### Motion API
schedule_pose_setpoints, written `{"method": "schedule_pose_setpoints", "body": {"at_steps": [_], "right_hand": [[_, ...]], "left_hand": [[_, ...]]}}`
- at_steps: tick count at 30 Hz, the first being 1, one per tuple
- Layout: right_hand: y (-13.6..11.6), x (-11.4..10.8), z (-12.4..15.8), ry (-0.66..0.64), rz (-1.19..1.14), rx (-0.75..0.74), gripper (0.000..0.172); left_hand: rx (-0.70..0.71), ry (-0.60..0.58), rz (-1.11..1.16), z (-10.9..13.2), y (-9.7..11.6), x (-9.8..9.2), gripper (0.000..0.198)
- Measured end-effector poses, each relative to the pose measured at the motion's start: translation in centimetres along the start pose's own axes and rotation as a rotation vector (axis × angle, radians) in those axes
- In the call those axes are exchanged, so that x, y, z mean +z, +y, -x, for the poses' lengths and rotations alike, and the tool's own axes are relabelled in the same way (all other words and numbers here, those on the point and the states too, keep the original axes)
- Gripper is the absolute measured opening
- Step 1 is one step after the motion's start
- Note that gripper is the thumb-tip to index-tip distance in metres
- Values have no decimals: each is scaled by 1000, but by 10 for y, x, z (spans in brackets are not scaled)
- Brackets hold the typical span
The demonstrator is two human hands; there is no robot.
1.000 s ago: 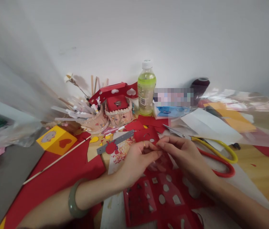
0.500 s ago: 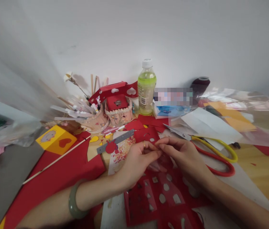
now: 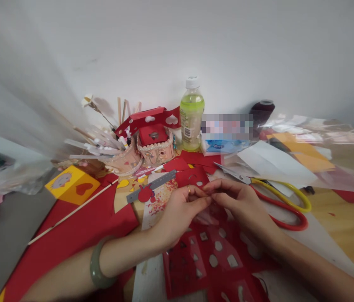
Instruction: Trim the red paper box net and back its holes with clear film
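My left hand [image 3: 179,212], with a ring and a green bangle on its wrist, is closed, thumb and fingers pinched together. Fingertip to fingertip with it, my right hand [image 3: 238,203] is pinched too. Whatever lies between the fingertips is too small to make out. Below both hands lies red paper [image 3: 208,268] with cut-out circles, triangles and squares, partly under clear film. Left of my left hand, a grey ruler [image 3: 164,179] has a red cut-out shape [image 3: 145,193] on it. Scissors [image 3: 277,218] with red and yellow handles lie beside my right hand.
A green drink bottle [image 3: 192,117] stands at the back beside a blue tissue pack [image 3: 223,145]. Decorated baskets [image 3: 156,153] hold sticks and a red box. At left are a yellow box [image 3: 73,184] and a thin stick [image 3: 73,212]. A dark spool [image 3: 261,112] stands back right.
The whole view has shifted very slightly. Both hands remain pinched together at nearly the same place, with the right fingers bent a little differently.
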State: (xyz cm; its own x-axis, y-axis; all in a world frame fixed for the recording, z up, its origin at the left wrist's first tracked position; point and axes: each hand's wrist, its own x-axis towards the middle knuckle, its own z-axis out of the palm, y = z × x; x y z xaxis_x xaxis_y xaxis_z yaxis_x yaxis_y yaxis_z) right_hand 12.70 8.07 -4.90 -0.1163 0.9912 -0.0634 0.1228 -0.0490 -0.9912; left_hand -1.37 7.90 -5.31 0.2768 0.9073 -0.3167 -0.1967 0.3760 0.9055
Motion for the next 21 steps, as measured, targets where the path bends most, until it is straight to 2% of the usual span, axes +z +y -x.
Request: {"method": "schedule_pose_setpoints", "body": {"at_steps": [2,7,9,13,16,21], "right_hand": [[2,-3,-1,-17,133,-140,14],[12,-13,-5,151,648,-783,24],[15,-16,-6,150,805,-922,21],[12,-21,-2,104,1012,-1086,19],[6,-22,2,70,1120,-1170,18],[5,-21,4,107,1232,-1177,24]], "left_hand": [[-21,-14,2,-1,0,-1,12],[-20,-23,-13,-3,1,-4,10],[5,-41,-18,-4,2,-5,12],[74,-125,-71,-5,3,-5,17],[111,-114,-110,-4,3,-5,16],[-45,-41,0,-2,6,-4,15]]}}
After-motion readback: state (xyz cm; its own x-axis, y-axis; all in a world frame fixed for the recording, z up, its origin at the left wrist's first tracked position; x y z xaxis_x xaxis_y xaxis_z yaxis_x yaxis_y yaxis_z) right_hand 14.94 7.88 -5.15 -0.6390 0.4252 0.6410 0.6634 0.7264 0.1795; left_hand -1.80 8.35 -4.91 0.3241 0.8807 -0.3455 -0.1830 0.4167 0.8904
